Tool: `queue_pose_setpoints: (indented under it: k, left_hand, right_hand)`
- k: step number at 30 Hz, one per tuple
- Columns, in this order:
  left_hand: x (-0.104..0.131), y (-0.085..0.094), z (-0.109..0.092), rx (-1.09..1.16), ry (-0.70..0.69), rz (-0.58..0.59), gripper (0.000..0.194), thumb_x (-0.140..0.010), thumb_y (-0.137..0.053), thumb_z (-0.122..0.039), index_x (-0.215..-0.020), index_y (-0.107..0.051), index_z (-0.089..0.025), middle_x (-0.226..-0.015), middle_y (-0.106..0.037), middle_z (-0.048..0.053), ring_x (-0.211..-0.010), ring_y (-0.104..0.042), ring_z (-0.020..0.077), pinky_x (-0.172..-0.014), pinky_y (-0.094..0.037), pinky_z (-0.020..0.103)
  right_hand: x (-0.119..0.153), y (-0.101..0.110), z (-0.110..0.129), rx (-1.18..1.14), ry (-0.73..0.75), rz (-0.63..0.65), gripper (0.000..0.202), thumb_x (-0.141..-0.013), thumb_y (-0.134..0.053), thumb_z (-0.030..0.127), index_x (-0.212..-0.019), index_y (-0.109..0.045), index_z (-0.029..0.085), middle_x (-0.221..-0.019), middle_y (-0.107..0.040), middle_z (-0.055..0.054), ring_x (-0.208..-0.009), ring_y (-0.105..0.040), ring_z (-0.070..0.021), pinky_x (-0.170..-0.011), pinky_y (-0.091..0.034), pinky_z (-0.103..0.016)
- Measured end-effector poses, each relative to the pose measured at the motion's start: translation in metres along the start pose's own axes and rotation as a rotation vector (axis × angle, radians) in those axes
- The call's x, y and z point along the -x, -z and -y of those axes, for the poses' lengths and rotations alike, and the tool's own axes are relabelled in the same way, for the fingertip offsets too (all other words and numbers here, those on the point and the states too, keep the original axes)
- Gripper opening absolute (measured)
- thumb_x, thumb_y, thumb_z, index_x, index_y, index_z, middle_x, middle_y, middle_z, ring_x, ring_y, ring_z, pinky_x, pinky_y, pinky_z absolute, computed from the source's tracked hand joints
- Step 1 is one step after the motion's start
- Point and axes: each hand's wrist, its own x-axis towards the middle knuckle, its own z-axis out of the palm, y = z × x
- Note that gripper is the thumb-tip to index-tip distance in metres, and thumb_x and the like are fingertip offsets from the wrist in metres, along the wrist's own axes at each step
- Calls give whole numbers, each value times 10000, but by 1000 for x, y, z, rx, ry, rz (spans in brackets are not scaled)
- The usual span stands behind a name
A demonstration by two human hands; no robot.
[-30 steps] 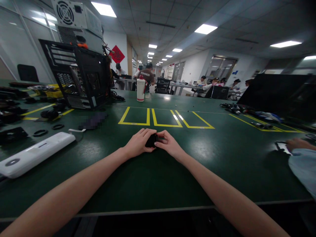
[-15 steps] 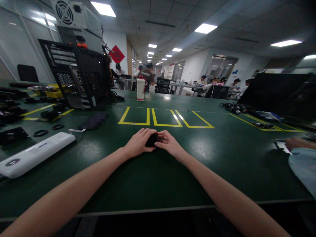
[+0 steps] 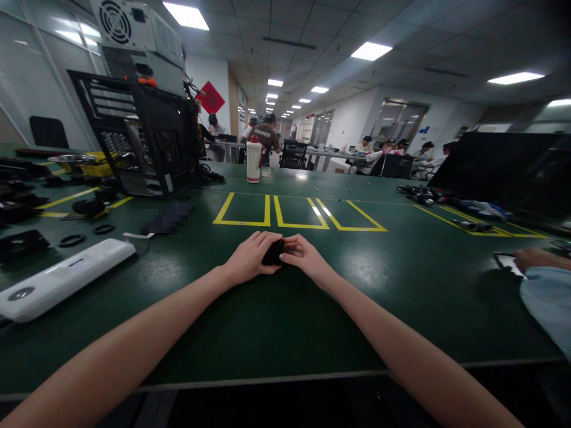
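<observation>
Between my two hands is a small black object [image 3: 272, 254], held just above or on the green table [image 3: 267, 333]; its kind does not show. My left hand [image 3: 252, 254] is closed round its left side, the thumb below and the fingers over the top. The fingertips and thumb of my right hand [image 3: 306, 258] grip its right end. Much of the object is hidden by the fingers. Beyond the hands, yellow tape [image 3: 303, 226] marks three outlines on the table.
A white power-strip-like device [image 3: 66, 279], black rings [image 3: 72, 240] and an open computer case [image 3: 147, 142] are on the left. A lidded cup [image 3: 254, 161] stands at the back. At right are cables [image 3: 423, 195], metal cylinders [image 3: 473, 226] and a co-worker's hand [image 3: 535, 261].
My hands keep almost the same grip and place on the black object. The view has shifted very slightly.
</observation>
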Motion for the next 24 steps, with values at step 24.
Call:
queue_pose_setpoints:
  k: [24]
  left_hand:
    - [0,2,-1,5,15,26,589,-675,-631,-309,-1181,-351,-196,-1134,-503,71,-1000,-485,231,-826,-436,386]
  right_hand:
    - [1,-4,5,11,46,-12,259,-681,-625,301,-892,-509,207,-935,-555,-12,-895,-546,-139,-862,-419,-350]
